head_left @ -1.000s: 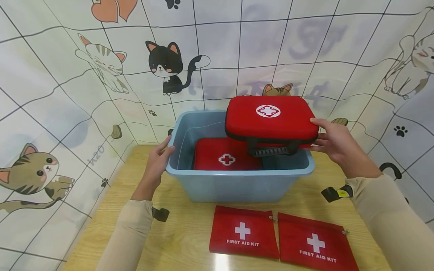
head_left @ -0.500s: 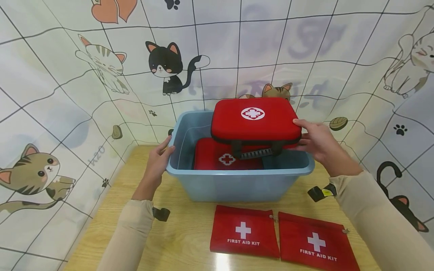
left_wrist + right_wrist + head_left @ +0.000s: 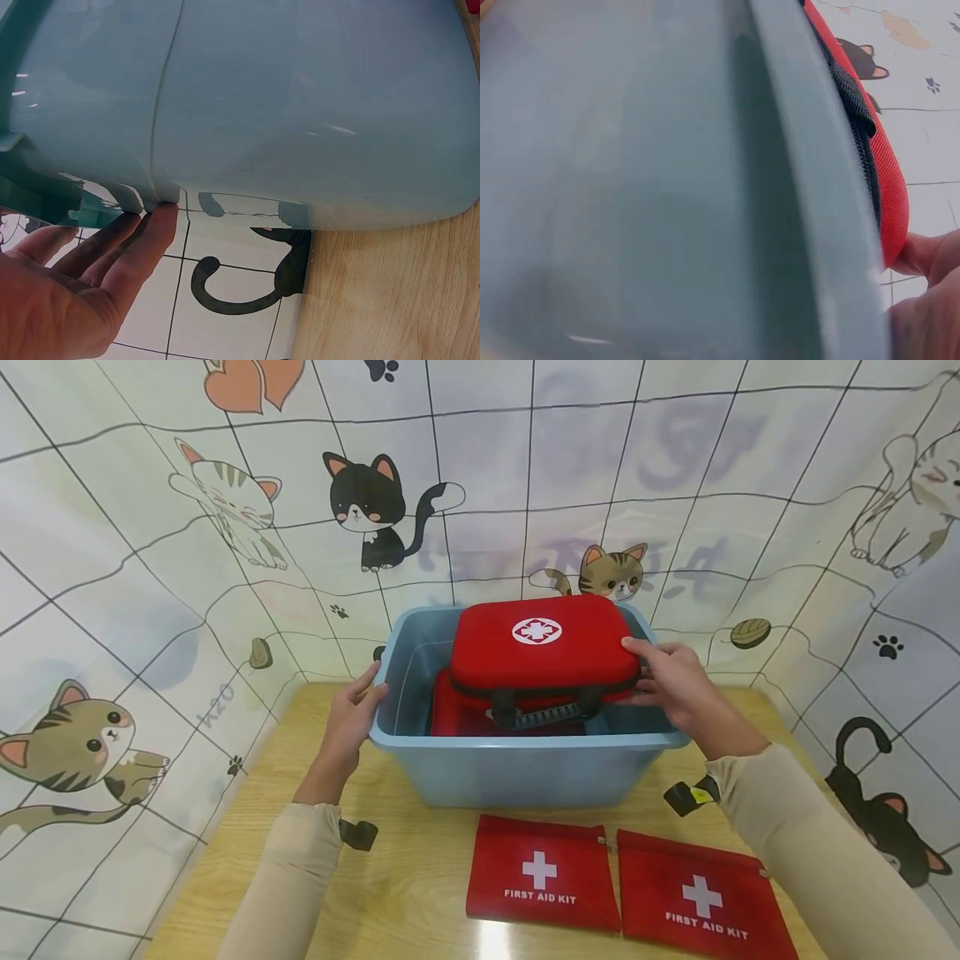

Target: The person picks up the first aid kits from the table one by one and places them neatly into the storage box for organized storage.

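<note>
A red zipped first-aid case (image 3: 540,647), with a white cross emblem and black carry handle, is tilted inside the blue plastic bin (image 3: 525,768). My right hand (image 3: 678,689) grips its right end, thumb on top and fingers lower down. Beneath it another red case (image 3: 444,710) lies in the bin, mostly covered. My left hand (image 3: 348,722) rests against the bin's left side at the rim. In the left wrist view, the fingers (image 3: 142,255) lie fairly straight on the outer wall. The right wrist view shows the case's red edge (image 3: 889,187) and zipper beyond the rim.
Two flat red first-aid pouches, one on the left (image 3: 543,877) and one on the right (image 3: 705,893), lie on the wooden table (image 3: 397,893) in front of the bin. A cat-patterned wall covering (image 3: 487,460) stands close behind and to the left.
My right hand has brought the upper case leftward and down into the bin, covering more of the lower case. My left hand has stayed at the bin's left side.
</note>
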Demonstrator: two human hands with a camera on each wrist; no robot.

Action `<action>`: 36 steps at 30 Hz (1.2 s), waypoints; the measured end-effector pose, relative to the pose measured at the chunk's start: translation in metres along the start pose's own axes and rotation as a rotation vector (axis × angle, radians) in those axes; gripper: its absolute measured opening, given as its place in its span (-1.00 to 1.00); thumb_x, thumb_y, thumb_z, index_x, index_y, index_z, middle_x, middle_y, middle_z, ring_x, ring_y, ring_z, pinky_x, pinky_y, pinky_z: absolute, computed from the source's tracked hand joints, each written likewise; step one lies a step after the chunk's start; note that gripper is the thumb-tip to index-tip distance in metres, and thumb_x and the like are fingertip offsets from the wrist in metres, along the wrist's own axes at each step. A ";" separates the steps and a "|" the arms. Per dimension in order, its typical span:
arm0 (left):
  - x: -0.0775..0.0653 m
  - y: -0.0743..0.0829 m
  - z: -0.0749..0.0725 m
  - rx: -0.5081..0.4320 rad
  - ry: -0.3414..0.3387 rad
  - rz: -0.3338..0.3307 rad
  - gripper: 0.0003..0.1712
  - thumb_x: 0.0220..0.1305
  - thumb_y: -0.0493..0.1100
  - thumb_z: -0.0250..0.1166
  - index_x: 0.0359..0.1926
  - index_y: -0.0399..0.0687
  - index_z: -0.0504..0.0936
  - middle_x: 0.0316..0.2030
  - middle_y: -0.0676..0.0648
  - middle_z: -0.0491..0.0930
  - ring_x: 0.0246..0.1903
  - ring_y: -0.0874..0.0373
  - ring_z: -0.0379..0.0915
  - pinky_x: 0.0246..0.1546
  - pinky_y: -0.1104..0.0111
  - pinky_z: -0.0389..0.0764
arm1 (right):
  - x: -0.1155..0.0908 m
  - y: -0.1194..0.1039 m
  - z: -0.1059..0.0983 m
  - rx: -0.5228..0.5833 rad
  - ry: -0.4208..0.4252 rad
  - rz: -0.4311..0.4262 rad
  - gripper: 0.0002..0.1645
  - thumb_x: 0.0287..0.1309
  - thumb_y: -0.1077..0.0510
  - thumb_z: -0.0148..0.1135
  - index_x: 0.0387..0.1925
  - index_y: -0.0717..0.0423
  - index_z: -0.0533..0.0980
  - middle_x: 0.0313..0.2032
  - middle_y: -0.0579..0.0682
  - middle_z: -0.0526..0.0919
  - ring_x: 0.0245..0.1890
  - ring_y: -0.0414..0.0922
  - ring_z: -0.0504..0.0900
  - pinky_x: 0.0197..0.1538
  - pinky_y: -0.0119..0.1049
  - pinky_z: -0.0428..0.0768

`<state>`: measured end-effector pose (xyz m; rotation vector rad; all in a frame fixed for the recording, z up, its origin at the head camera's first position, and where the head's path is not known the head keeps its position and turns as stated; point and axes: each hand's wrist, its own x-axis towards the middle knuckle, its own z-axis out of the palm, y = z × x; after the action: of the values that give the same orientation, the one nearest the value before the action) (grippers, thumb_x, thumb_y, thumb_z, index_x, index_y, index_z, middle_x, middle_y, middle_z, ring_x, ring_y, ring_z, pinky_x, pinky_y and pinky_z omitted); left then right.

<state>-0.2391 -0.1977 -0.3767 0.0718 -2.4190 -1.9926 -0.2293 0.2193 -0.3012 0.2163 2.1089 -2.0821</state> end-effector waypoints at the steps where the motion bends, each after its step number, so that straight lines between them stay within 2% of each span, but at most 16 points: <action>1: 0.000 0.000 0.000 0.001 0.000 0.003 -0.39 0.51 -0.02 0.11 0.50 0.29 0.23 0.41 -0.19 0.30 0.28 -0.18 0.37 0.19 -0.05 0.47 | 0.000 0.002 0.000 -0.007 0.000 -0.002 -0.25 0.41 -0.10 0.11 0.33 0.29 0.10 -0.01 0.10 0.53 -0.32 -0.16 0.75 -0.12 -0.09 0.68; 3: 0.000 0.000 0.001 0.001 -0.003 0.011 -0.39 0.50 -0.02 0.11 0.50 0.29 0.23 0.41 -0.19 0.31 0.28 -0.18 0.37 0.19 -0.05 0.47 | 0.000 0.005 0.001 -0.012 0.002 -0.002 -0.34 0.42 -0.09 0.10 0.27 0.21 0.09 0.13 0.21 0.47 -0.19 -0.12 0.72 -0.08 -0.07 0.67; 6: -0.001 0.000 0.001 -0.001 -0.009 0.015 -0.39 0.50 -0.02 0.11 0.50 0.28 0.23 0.40 -0.19 0.32 0.27 -0.18 0.39 0.18 -0.05 0.47 | 0.000 0.007 0.001 -0.039 -0.014 -0.005 -0.36 0.43 -0.10 0.07 0.24 0.13 0.03 0.32 0.35 0.25 0.10 0.08 0.56 -0.02 0.00 0.64; 9: -0.001 -0.001 0.000 0.001 -0.003 0.010 -0.39 0.50 -0.02 0.11 0.50 0.29 0.23 0.39 -0.19 0.33 0.26 -0.17 0.40 0.18 -0.05 0.47 | -0.002 0.007 -0.001 -0.071 -0.044 -0.028 -0.38 0.41 -0.13 0.10 0.22 0.05 0.05 0.35 0.30 0.16 0.24 0.22 0.35 0.03 0.08 0.61; 11: -0.001 -0.002 -0.001 0.001 0.000 0.006 -0.39 0.50 -0.02 0.11 0.50 0.29 0.24 0.39 -0.19 0.33 0.26 -0.17 0.40 0.18 -0.05 0.47 | -0.003 0.006 -0.004 -0.065 -0.053 -0.037 -0.47 0.39 -0.14 0.13 0.15 -0.04 0.13 0.29 0.19 0.24 0.22 0.17 0.39 0.04 0.07 0.60; 14: -0.001 -0.002 0.000 0.007 0.001 0.004 -0.40 0.50 -0.01 0.12 0.49 0.31 0.25 0.39 -0.19 0.33 0.27 -0.16 0.39 0.19 -0.05 0.46 | -0.006 0.004 -0.012 -0.019 -0.047 -0.067 -0.58 0.36 -0.11 0.19 0.03 -0.11 0.21 0.12 0.00 0.35 0.05 -0.05 0.56 -0.01 -0.03 0.66; 16: 0.000 -0.002 0.000 0.009 -0.002 0.006 -0.40 0.49 0.00 0.12 0.49 0.31 0.25 0.39 -0.18 0.33 0.27 -0.16 0.39 0.20 -0.05 0.46 | -0.009 0.002 -0.019 0.020 -0.037 -0.096 -0.60 0.35 -0.09 0.22 0.01 -0.10 0.24 0.05 -0.05 0.39 -0.09 -0.19 0.64 -0.09 -0.13 0.69; 18: 0.000 -0.001 0.001 0.010 -0.003 0.008 -0.40 0.49 0.01 0.12 0.49 0.32 0.25 0.40 -0.18 0.32 0.28 -0.16 0.38 0.21 -0.05 0.45 | -0.012 0.000 -0.026 0.044 -0.028 -0.128 -0.59 0.34 -0.07 0.23 0.01 -0.06 0.25 0.01 -0.05 0.42 -0.18 -0.25 0.70 -0.15 -0.19 0.71; 22: 0.000 -0.001 0.000 0.008 -0.006 0.013 -0.40 0.50 0.00 0.11 0.50 0.32 0.24 0.41 -0.17 0.30 0.29 -0.17 0.35 0.22 -0.06 0.43 | -0.016 -0.003 -0.036 0.056 -0.008 -0.165 -0.58 0.33 -0.06 0.25 0.03 -0.05 0.27 -0.01 -0.04 0.45 -0.23 -0.26 0.73 -0.20 -0.24 0.71; 30: -0.002 -0.001 -0.001 0.004 -0.009 0.020 -0.41 0.51 0.00 0.10 0.49 0.33 0.25 0.41 -0.17 0.29 0.30 -0.18 0.35 0.22 -0.07 0.43 | -0.024 0.003 -0.054 -0.071 0.104 -0.264 -0.58 0.35 -0.12 0.20 0.06 -0.04 0.32 -0.08 -0.15 0.54 -0.21 -0.32 0.72 -0.23 -0.36 0.69; 36: -0.002 -0.002 -0.001 0.001 -0.013 0.026 -0.41 0.51 0.00 0.09 0.49 0.33 0.24 0.41 -0.17 0.30 0.30 -0.17 0.35 0.22 -0.07 0.43 | -0.026 0.014 -0.074 0.009 0.119 -0.293 -0.68 0.40 -0.01 0.16 0.02 0.04 0.34 -0.21 -0.21 0.63 -0.28 -0.30 0.73 -0.29 -0.40 0.69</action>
<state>-0.2373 -0.1991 -0.3782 0.0279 -2.4159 -1.9870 -0.2022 0.2936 -0.3080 0.0341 2.3225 -2.2905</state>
